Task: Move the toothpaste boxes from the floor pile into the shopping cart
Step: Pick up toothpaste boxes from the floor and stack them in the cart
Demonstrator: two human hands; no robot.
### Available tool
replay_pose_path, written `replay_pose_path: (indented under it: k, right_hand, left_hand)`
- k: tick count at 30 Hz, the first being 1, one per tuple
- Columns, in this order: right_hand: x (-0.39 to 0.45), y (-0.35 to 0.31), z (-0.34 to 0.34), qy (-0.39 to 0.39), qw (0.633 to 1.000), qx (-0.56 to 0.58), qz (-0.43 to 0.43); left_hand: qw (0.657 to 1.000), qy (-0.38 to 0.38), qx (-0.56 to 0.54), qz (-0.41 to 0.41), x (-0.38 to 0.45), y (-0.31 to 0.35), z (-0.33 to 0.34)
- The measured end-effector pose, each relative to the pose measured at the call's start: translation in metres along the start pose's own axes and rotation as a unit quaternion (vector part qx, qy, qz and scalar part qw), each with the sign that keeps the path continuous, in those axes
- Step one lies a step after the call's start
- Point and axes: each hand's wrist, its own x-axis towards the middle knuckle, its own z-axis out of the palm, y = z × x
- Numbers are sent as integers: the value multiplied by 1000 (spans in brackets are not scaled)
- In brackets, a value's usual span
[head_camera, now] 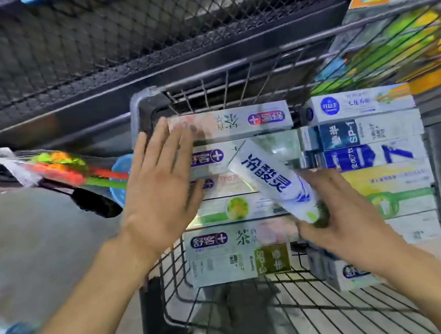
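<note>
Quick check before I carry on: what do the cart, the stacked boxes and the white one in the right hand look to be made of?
Cart: dark coated metal wire, judging by the thin welded grid; its corner looks like plastic.
Stacked boxes: printed cardboard, with flat faces, square edges and a slight sheen.
White box, gripped by the right hand: probably glossy printed card too, though blur leaves it open.

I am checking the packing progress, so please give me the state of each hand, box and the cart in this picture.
Left hand: open, fingers straight, flat against the stacked boxes.
Right hand: grips the loose white box at its lower end.
White box: tilted, lying diagonally on top of the stack, not yet flat.
Stacked toothpaste boxes: lying flat in rows inside the cart.
Shopping cart: partly filled, near part of its wire floor bare.
</note>
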Motion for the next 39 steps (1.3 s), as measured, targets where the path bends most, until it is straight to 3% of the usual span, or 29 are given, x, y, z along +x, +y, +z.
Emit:
replay_pose_path:
  k: [5,9,19,27,34,39]
  right_hand:
    - [35,-4,29,21,964,-197,-178]
    - [64,-9,49,32,937,-246,-244]
    - [92,6,81,55,909,-339,-236]
    - [79,-13,83,53,938,-299,-165]
    - [44,-75,52,37,939,-292,-176]
    - [9,-165,28,40,927,-296,-227]
  left_hand:
    - [994,28,-68,-87,-44,-6,2]
    - [990,30,-98,-99,-55,-8,20]
    - [985,34,-122,-118,-54,-5,25]
    - [987,32,-117,-109,-54,-4,27]
    - [991,-37,-92,-88,-66,-16,-4]
    - [980,9,-113,-162,-149,-55,-56]
